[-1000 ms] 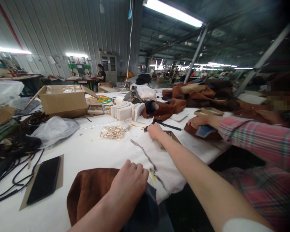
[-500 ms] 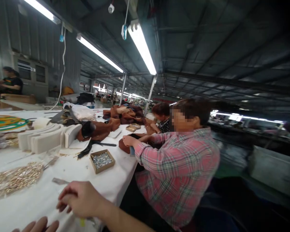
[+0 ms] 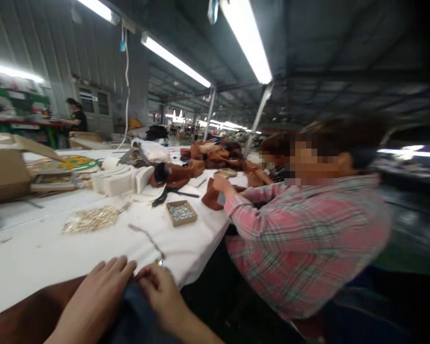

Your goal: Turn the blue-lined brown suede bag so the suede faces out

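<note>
A brown leather piece (image 3: 32,306) with dark blue cloth (image 3: 139,313) beside it lies at the lower left, at the table's near edge. My left hand (image 3: 96,291) rests over the brown piece and the cloth, its fingers together and bent over the top edge. Right beside it, my right hand (image 3: 163,291) pinches at the cloth's upper corner; what sits between its fingertips is too small to make out. Just beyond my right hand, a thin dark tool or cord (image 3: 148,236) lies on the white table (image 3: 103,253) with a small shiny object at its end.
Past the hands are an open box of silver pieces (image 3: 181,212), a bag of gold-coloured pieces (image 3: 91,220), white curved pads (image 3: 116,181) and brown leather pieces (image 3: 175,176). A person in a plaid shirt (image 3: 308,229) sits close on the right. A cardboard box (image 3: 5,174) stands left.
The view has swung left and down. Both hands were over the table without the leather; now they are at the brown piece and blue cloth, which have come into view.
</note>
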A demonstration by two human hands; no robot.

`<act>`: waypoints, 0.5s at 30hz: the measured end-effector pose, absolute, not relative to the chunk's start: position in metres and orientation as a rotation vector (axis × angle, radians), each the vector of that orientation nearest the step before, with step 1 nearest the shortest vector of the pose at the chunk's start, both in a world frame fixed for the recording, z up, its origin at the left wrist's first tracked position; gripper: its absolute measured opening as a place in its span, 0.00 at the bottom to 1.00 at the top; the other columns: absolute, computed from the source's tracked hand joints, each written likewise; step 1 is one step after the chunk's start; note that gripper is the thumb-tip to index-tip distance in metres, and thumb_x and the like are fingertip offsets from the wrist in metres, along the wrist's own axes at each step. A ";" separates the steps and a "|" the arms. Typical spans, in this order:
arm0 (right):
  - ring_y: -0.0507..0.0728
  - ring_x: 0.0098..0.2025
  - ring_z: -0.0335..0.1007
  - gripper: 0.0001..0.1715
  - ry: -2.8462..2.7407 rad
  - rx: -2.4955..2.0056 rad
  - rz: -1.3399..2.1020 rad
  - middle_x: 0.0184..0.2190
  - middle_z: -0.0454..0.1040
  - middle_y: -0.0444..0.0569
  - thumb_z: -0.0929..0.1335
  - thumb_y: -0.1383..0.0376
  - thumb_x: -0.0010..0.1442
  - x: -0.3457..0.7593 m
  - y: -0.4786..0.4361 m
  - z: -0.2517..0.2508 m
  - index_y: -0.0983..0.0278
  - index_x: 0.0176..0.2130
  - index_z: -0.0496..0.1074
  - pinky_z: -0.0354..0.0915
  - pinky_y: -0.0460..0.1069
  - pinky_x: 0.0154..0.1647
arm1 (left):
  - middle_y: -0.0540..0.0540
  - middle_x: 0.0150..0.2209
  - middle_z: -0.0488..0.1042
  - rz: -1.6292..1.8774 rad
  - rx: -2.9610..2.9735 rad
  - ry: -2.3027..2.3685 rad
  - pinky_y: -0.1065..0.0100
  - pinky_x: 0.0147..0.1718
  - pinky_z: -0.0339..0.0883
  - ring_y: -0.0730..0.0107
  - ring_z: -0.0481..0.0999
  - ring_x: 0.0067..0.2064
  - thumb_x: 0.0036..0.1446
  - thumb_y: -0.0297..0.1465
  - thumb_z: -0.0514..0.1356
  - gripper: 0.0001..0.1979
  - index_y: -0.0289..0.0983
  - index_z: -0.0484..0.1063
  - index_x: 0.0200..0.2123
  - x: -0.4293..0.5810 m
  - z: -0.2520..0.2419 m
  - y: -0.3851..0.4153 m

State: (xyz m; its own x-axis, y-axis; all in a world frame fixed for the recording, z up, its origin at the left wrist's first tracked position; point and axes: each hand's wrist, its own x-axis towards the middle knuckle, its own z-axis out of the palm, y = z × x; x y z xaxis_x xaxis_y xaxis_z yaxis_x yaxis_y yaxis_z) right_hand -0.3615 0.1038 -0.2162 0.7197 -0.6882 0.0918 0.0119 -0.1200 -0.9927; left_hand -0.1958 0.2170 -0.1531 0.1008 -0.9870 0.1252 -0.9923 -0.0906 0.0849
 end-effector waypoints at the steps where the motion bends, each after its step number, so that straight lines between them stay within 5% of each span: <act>1: 0.58 0.44 0.77 0.14 0.524 -1.602 -0.654 0.41 0.83 0.47 0.71 0.54 0.69 -0.366 0.105 -0.209 0.60 0.47 0.80 0.71 0.52 0.47 | 0.40 0.54 0.79 0.061 2.215 -2.014 0.48 0.55 0.71 0.50 0.79 0.53 0.65 0.20 0.52 0.23 0.43 0.77 0.56 -0.199 -0.144 0.218; 6: 0.63 0.68 0.73 0.08 0.368 -1.639 -0.773 0.66 0.77 0.51 0.67 0.57 0.75 -0.409 0.106 -0.145 0.56 0.48 0.75 0.68 0.60 0.71 | 0.42 0.48 0.77 0.042 2.255 -1.917 0.54 0.50 0.70 0.53 0.77 0.50 0.66 0.20 0.54 0.17 0.41 0.73 0.53 -0.191 -0.132 0.208; 10: 0.61 0.69 0.71 0.12 -0.161 -2.350 -0.395 0.67 0.78 0.49 0.65 0.69 0.74 -0.428 0.127 -0.102 0.54 0.49 0.76 0.64 0.63 0.75 | 0.41 0.46 0.78 0.068 2.248 -1.963 0.54 0.48 0.71 0.52 0.79 0.48 0.64 0.21 0.57 0.12 0.40 0.72 0.48 -0.186 -0.136 0.206; 13: 0.66 0.72 0.68 0.15 -0.381 -2.807 -0.308 0.72 0.72 0.57 0.67 0.71 0.70 -0.416 0.139 -0.112 0.61 0.53 0.75 0.56 0.68 0.80 | 0.40 0.46 0.78 0.118 2.266 -1.990 0.53 0.46 0.72 0.50 0.79 0.47 0.64 0.22 0.57 0.10 0.38 0.71 0.46 -0.187 -0.135 0.207; 15: 0.67 0.68 0.71 0.14 -0.423 -2.979 -0.284 0.70 0.73 0.61 0.68 0.71 0.69 -0.406 0.137 -0.128 0.64 0.53 0.75 0.59 0.68 0.77 | 0.39 0.46 0.78 0.130 2.259 -2.026 0.52 0.46 0.73 0.48 0.79 0.47 0.63 0.23 0.59 0.11 0.37 0.71 0.47 -0.186 -0.132 0.210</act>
